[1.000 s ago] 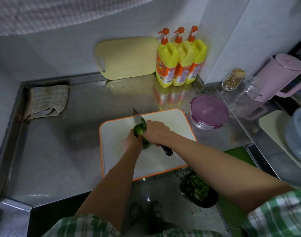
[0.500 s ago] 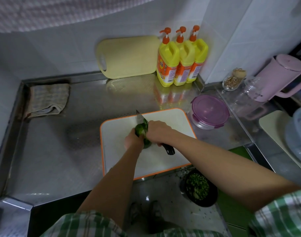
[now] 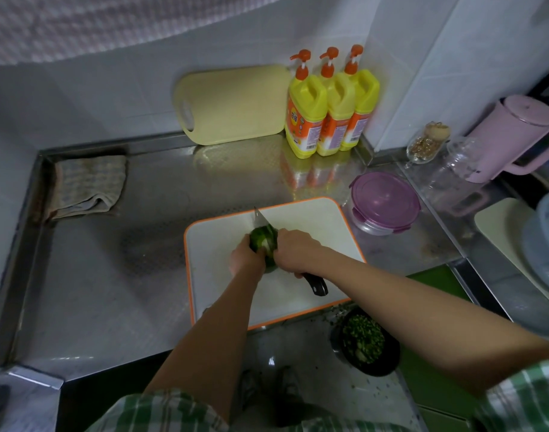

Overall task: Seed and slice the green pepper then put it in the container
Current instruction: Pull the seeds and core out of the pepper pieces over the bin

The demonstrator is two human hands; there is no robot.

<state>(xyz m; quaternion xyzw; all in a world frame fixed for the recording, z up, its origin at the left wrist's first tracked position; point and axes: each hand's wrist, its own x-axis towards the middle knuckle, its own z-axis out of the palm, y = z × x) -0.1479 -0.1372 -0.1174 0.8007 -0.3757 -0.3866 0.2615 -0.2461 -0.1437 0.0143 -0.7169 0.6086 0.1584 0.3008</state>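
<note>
Steel counter [image 3: 111,275], 3 soap bottles [image 3: 330,120] (lidded container [image 3: 383,201])

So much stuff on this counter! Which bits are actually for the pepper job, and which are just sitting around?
In use: green pepper, held by the left hand; knife in the right hand; white cutting board; probably the purple-lidded container, lid on.

Lying about: yellow board, three soap bottles, folded cloth, pink kettle, glass jar, black bowl of chopped greens.
</note>
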